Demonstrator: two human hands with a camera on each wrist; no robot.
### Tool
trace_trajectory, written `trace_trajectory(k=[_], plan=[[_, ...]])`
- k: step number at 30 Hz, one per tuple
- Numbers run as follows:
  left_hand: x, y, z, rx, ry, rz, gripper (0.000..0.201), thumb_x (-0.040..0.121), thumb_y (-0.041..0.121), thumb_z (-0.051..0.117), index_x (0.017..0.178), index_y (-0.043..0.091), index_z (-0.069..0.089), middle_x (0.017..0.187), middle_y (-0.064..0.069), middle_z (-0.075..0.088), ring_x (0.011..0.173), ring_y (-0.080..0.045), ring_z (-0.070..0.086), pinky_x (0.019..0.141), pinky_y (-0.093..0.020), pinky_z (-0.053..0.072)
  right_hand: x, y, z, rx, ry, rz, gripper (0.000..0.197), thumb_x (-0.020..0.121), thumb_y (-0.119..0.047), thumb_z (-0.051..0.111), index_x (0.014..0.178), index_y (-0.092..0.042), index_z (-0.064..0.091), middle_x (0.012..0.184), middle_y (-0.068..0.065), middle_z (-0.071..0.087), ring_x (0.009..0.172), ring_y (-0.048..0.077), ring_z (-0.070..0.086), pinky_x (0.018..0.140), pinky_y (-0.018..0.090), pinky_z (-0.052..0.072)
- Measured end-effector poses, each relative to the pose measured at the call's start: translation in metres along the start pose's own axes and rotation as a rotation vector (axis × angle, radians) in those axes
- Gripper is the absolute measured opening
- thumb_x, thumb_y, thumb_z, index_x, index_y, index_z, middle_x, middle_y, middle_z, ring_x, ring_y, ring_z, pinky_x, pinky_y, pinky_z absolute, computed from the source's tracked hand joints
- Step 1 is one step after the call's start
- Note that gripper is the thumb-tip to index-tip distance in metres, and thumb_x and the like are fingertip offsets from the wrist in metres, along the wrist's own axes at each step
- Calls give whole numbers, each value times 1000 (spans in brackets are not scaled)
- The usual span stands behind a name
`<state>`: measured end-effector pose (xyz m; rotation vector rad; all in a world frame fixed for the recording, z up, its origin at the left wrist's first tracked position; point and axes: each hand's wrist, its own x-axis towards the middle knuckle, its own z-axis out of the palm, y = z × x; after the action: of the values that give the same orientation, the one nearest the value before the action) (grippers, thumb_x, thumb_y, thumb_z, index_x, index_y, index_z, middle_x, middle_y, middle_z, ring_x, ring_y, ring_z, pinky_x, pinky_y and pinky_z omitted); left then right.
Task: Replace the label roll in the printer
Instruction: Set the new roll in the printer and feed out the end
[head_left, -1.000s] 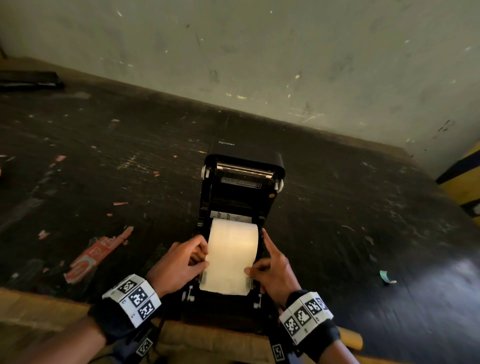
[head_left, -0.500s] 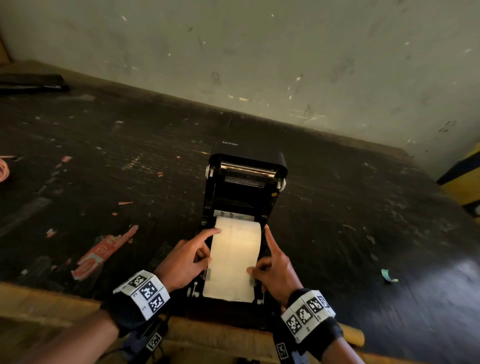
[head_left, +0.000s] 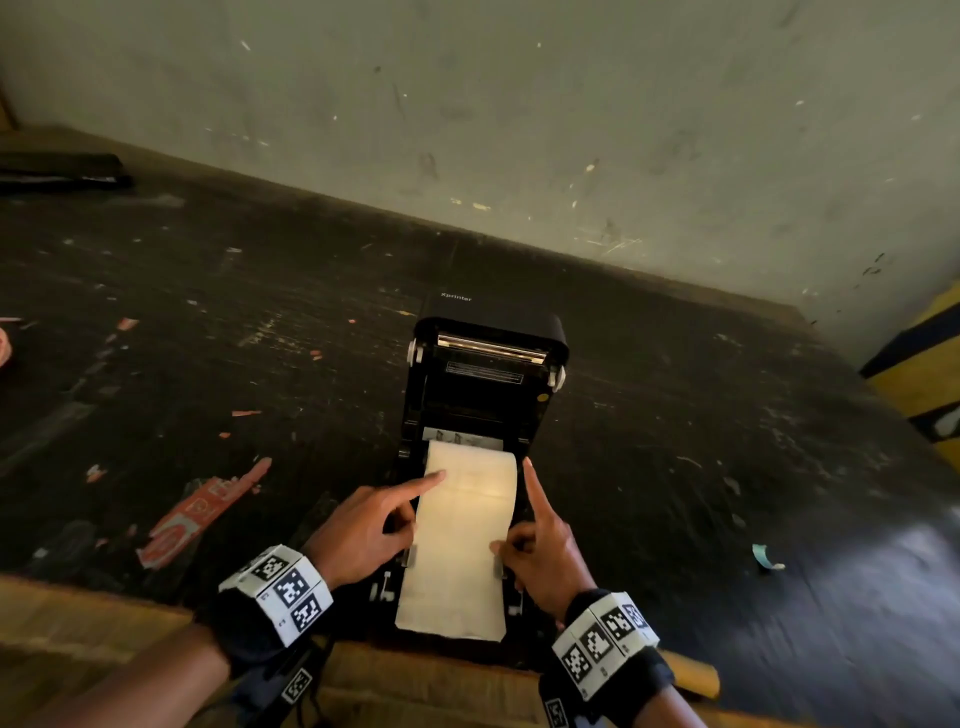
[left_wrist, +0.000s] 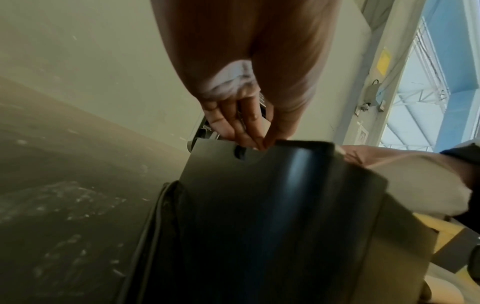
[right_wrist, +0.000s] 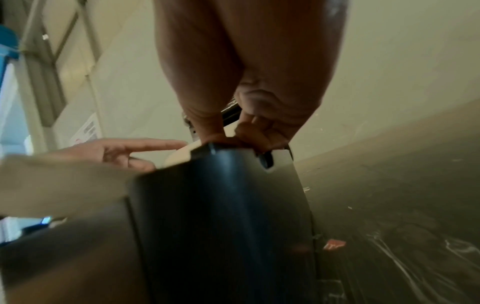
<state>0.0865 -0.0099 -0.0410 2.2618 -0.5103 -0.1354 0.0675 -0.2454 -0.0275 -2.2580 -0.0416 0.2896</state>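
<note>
The printer (head_left: 485, 384) sits open; left hand (head_left: 363, 535) index presses the label roll (head_left: 470, 483), right hand (head_left: 545, 551) index lies straight along its edge, neither gripping.

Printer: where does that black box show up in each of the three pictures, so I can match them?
Head: the printer sits at centre, lid raised, label roll inside.
Left wrist: the printer fills the lower middle as a black shell.
Right wrist: the printer fills the lower middle too.
Shared landmark: the pale wall behind it.
</note>
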Motion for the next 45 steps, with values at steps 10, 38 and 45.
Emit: trace_trajectory(k=[10,38,45], plan=[[-52,-7,17,316,37,382,53,81,67,46,118,32,60,118,15,58,115,3,35,94,-17,26,-59,7,15,-279,-71,-330,63,70,-71,54,124,-39,55,130,-19,49,122,-2,38,105,22,34],[-138,21,50,453,120,386,30,85,40,46,94,26,71,121,5,62,123,-8,35,94,-29,33,-140,29,56,-331,129,-440,24,86,-24,64,109,-24,69,139,-5,51,132,7,30,109,25,28],[-137,32,40,333,0,190,59,76,73,44,113,31,64,133,18,45,128,8,20,106,-28,27,-141,32,41,-195,99,-346,65,72,-79,41,110,-33,67,137,-16,49,134,1,29,107,39,40]])
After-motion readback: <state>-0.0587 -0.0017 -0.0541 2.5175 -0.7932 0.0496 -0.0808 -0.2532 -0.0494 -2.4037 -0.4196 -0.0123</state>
